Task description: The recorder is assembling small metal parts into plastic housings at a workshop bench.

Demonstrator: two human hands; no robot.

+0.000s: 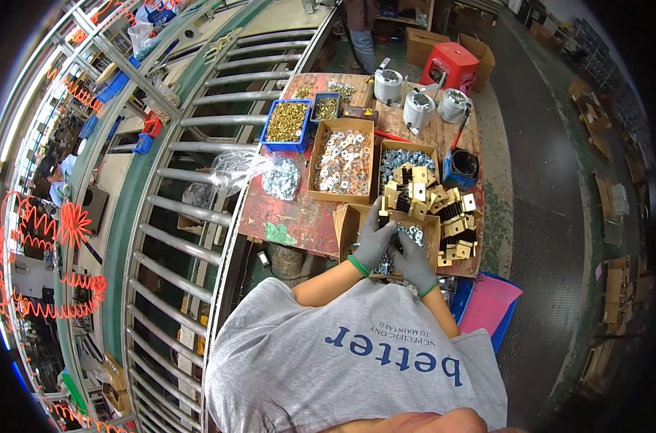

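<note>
My left hand (372, 244), in a grey glove with a green cuff, is closed over a cardboard box (351, 225) of small metal hardware. Its raised index finger lies beside a gold-coloured metal part; I cannot tell whether it grips that part. My right hand (413, 264), gloved alike, is close by with its fingers curled inward. Whatever lies between the fingers of both hands is too small and hidden to name. Just beyond them, gold-coloured metal blocks with black middles (413, 191) are piled up. More such blocks (456, 225) lie to the right along the table.
Behind are a carton of square washers (342, 160), a blue bin of brass fasteners (287, 124) and a carton of silvery hardware (407, 157). A clear bag (280, 177) lies left. White ribbed cylinders (418, 110) stand at the back. A roller conveyor (191, 213) runs left.
</note>
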